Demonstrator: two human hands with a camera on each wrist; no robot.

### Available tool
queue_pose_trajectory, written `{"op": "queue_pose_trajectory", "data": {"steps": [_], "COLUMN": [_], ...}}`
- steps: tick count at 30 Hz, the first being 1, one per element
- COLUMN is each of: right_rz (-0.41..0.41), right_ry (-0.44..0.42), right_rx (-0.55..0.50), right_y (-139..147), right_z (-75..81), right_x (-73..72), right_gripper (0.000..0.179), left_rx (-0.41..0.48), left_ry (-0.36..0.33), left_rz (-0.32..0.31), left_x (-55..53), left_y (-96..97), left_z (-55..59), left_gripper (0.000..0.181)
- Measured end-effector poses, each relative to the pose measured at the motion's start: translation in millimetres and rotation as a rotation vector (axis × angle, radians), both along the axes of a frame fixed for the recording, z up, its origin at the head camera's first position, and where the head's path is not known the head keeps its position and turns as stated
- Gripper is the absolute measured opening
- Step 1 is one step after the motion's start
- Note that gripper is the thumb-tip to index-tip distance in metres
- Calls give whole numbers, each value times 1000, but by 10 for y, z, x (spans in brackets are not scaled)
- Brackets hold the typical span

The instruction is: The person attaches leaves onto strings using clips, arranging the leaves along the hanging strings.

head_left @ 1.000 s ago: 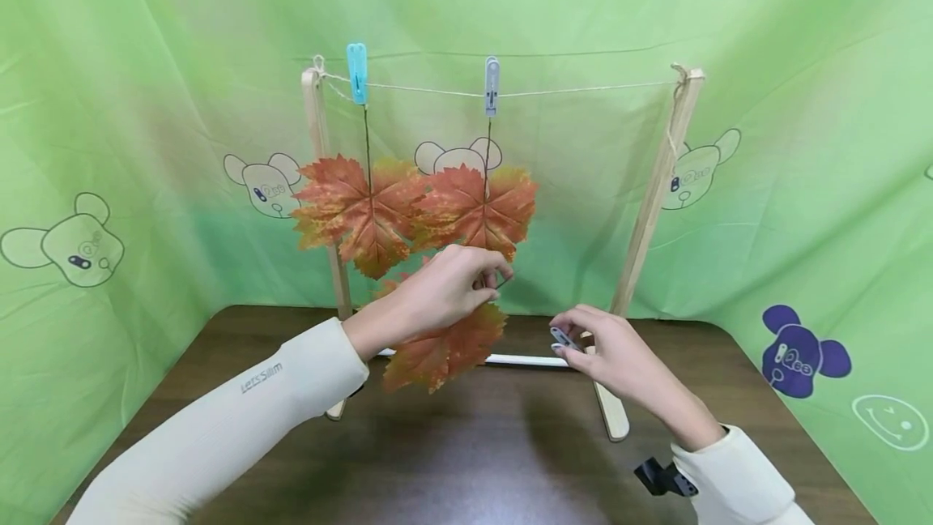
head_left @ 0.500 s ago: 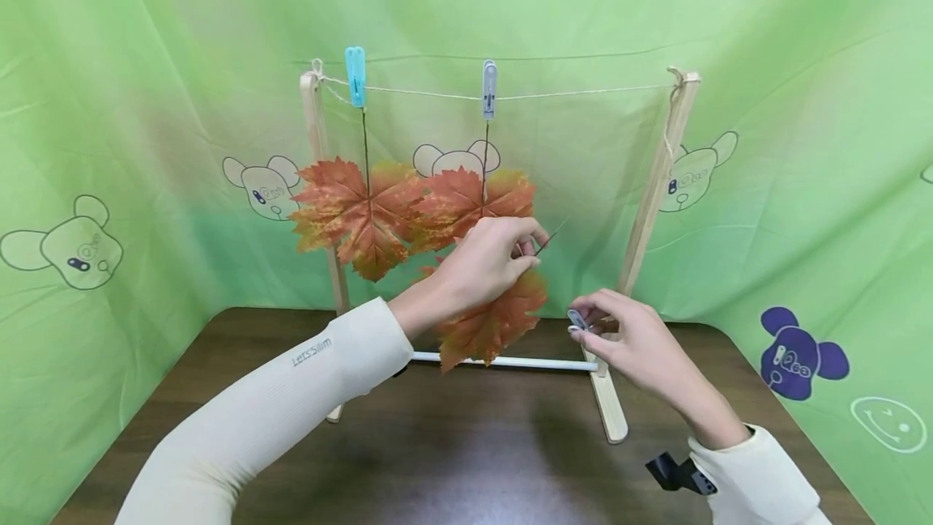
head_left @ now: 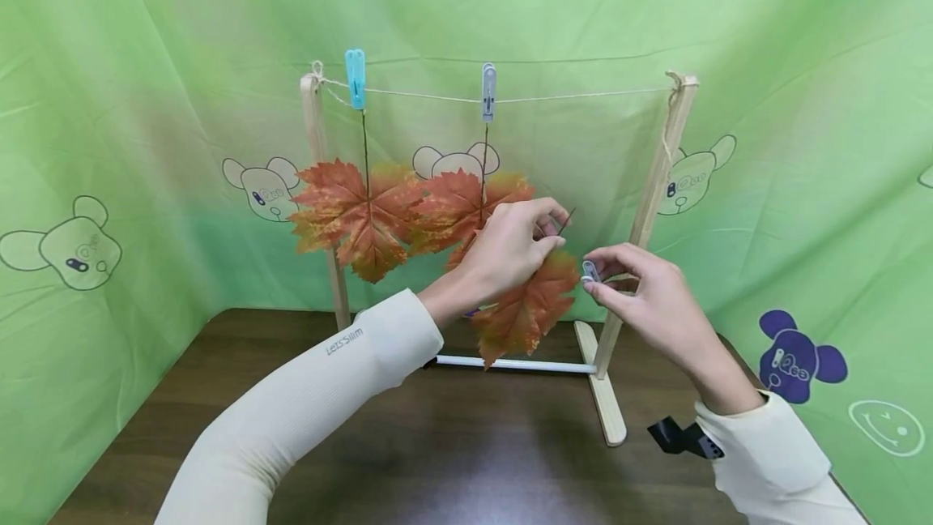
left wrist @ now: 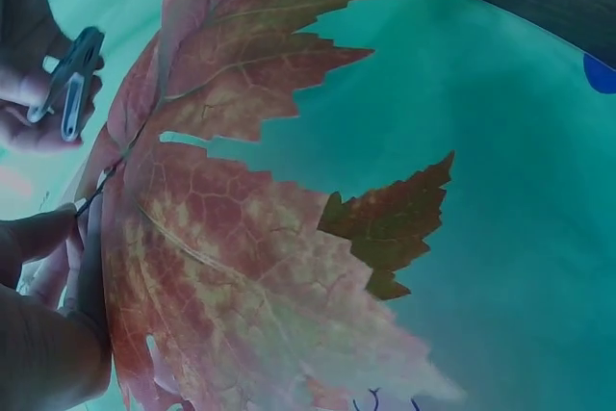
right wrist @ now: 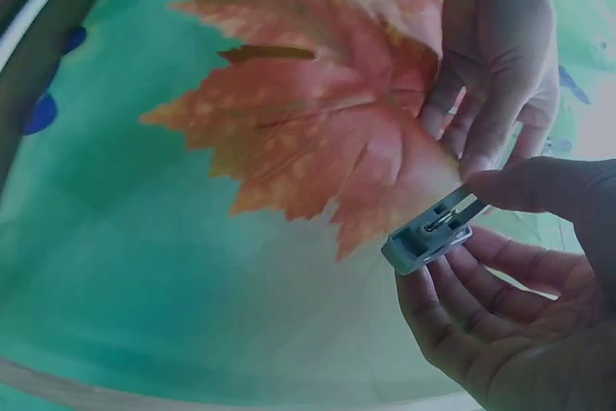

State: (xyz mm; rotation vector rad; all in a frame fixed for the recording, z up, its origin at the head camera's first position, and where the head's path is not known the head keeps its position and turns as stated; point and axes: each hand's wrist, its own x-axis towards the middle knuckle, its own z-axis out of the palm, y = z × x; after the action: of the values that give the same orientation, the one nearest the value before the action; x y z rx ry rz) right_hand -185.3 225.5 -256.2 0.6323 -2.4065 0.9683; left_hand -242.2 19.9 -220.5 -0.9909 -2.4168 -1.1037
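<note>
My left hand pinches the thin dark stem of an orange artificial maple leaf, which hangs below the fingers. In the left wrist view that leaf spreads wide beside the fingertips. To the right, my right hand holds a grey clothespin between thumb and fingers, also plain in the right wrist view as a clothespin. Two more leaves hang by their stems from the string: the left leaf under a blue clothespin, the middle leaf under a grey one.
The string runs between two wooden posts, the right post standing just behind my right hand. A white bar joins the posts low down, above the brown table. Green printed cloth surrounds the table.
My left hand has moved right and up with the leaf, away from the left hanging leaf. My right hand has risen and shifted slightly right, still holding the grey clothespin.
</note>
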Motion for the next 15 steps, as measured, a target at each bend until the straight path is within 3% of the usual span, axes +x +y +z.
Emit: {"op": "queue_pose_trajectory", "data": {"steps": [15], "right_rz": [-101], "right_ry": [17], "right_rx": [-61], "right_y": [57], "right_z": [490], "right_x": [-128], "right_gripper": [28], "left_rx": [124], "left_ry": [-30], "left_rz": [12], "left_x": [-69], "left_y": [243], "left_z": [131], "left_gripper": [14]}}
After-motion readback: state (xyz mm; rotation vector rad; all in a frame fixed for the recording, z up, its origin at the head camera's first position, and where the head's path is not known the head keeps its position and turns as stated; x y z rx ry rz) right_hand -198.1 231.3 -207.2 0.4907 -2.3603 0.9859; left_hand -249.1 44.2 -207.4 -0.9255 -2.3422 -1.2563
